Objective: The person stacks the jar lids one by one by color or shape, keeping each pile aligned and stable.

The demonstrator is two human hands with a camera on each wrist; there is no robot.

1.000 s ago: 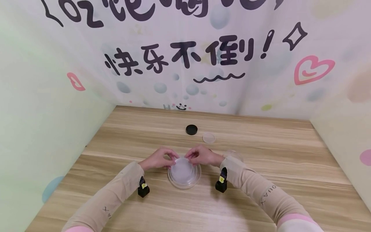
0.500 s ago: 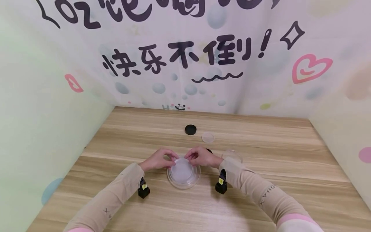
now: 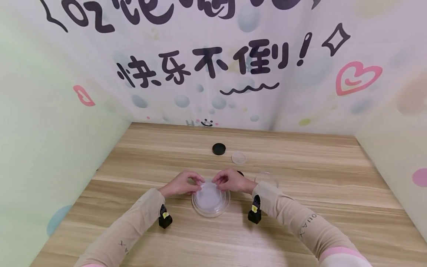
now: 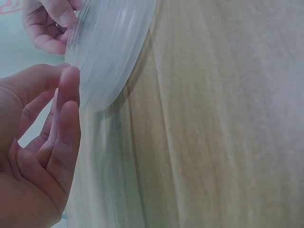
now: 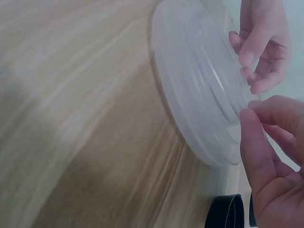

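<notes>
In front of me on the wooden table lies a stack of clear round plastic dishes, the widest dish (image 3: 211,214) at the bottom. A smaller clear dish (image 3: 208,196) tops the stack. My left hand (image 3: 182,183) pinches the far left of its rim between thumb and index finger. At the far right of the same rim, my right hand (image 3: 233,181) pinches with thumb and forefinger. Both wrist views show the fingertips right at the upper edge of the stacked dishes (image 5: 199,80), with the other fingers loosely bent.
Behind the hands are a black round cap (image 3: 218,149) and a small clear disc (image 3: 238,158). Another black cap (image 3: 240,173) is partly hidden by the right hand. A larger clear dish (image 3: 268,178) lies beyond the right wrist. A printed cloth (image 3: 300,107) backs the table.
The head view has shifted slightly, and more of the black cap behind the right hand shows. Both hands stay at the rim of the top dish.
</notes>
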